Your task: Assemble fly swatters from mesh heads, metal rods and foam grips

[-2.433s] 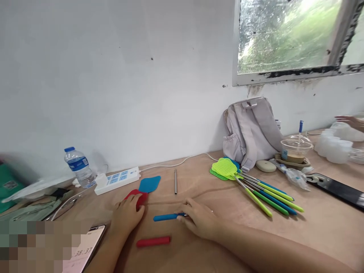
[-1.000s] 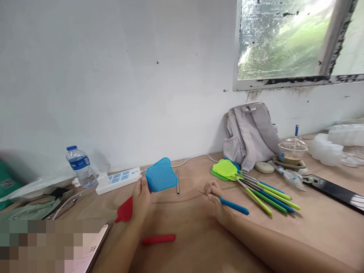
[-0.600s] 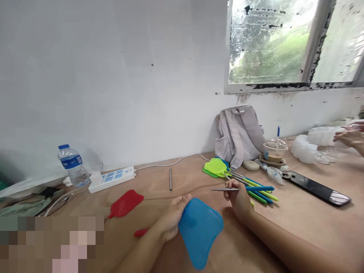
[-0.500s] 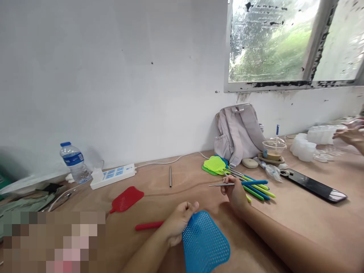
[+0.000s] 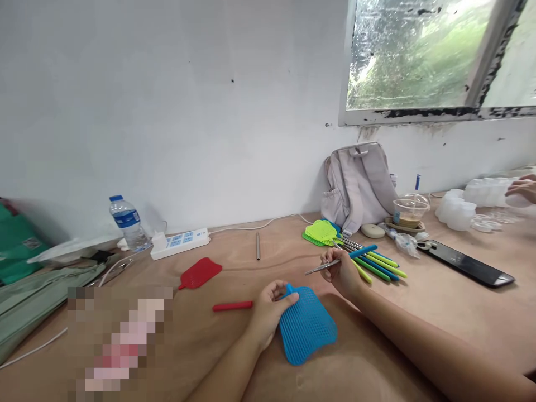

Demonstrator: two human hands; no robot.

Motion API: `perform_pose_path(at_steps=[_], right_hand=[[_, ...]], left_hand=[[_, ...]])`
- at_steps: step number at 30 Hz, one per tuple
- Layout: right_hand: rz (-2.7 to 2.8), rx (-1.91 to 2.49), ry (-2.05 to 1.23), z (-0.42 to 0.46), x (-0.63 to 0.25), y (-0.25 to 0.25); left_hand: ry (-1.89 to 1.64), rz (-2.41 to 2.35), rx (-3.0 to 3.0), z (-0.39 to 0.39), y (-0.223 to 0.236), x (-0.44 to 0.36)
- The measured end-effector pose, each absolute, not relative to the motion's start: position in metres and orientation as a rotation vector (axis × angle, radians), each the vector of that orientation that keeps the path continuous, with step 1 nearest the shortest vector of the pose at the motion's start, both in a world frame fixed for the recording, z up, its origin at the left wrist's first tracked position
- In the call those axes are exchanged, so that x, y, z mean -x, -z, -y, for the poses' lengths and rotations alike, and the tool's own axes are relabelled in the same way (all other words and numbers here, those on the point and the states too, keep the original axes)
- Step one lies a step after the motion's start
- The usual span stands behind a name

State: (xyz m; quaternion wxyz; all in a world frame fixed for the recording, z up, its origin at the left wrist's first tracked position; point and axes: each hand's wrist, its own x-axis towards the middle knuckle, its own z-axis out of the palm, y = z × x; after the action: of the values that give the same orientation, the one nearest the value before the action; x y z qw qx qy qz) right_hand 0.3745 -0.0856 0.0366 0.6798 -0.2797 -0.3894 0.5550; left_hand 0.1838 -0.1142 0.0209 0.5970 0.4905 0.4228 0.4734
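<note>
My left hand (image 5: 274,304) is closed on the neck of a blue fly swatter head (image 5: 309,324), a perforated paddle that hangs down toward me. In my right hand (image 5: 341,271) is a thin metal rod with a blue handle (image 5: 363,251); its bare tip points left, apart from the neck of the paddle. A red fly swatter head (image 5: 201,273) and a red handle (image 5: 233,306) lie separately to the left of my left hand. Beyond my right hand rests a pile of fly swatters with yellow-green heads (image 5: 321,231) and blue and green handles.
A short metal tube (image 5: 258,247) lies near the wall. Behind it are a power strip (image 5: 180,243), a water bottle (image 5: 128,223) and a backpack (image 5: 358,187). To the right are a phone (image 5: 464,263), a drink cup (image 5: 410,210), white containers (image 5: 458,213) and another person's hand (image 5: 523,188).
The blue paddle has tilted up and its neck is more exposed. The rod in my right hand has turned, its tip now angled down to the left. The view has shifted slightly.
</note>
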Motion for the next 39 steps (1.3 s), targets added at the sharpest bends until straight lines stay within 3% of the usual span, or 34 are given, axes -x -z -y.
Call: perform_pose_path(at_steps=[6, 9, 13, 26, 34, 39], right_hand=[[0.929, 0.555, -1.166, 0.101, -0.361, -0.091], [1.053, 0.601, -0.907, 0.110, -0.346, -0.119], [1.244, 0.667, -0.562, 0.120, -0.320, -0.141], [1.498, 0.759, -0.424, 0.104, -0.298, -0.134], [1.624, 0.825, -0.329, 0.107, -0.302, -0.135], [1.590, 0.763, -0.398, 0.113, -0.306, -0.144]], left_hand=[[-1.569, -1.124, -1.498, 0.126, -0.040, -0.160], [-1.652, -1.139, -1.967, 0.134, -0.045, -0.154], [-1.639, -1.081, -2.171, 0.137, -0.047, -0.157], [-1.613, -1.012, -2.202, 0.134, -0.048, -0.157], [-1.585, -0.882, -2.595, 0.145, -0.050, -0.163], [-1.660, -0.971, -2.373, 0.150, -0.048, -0.169]])
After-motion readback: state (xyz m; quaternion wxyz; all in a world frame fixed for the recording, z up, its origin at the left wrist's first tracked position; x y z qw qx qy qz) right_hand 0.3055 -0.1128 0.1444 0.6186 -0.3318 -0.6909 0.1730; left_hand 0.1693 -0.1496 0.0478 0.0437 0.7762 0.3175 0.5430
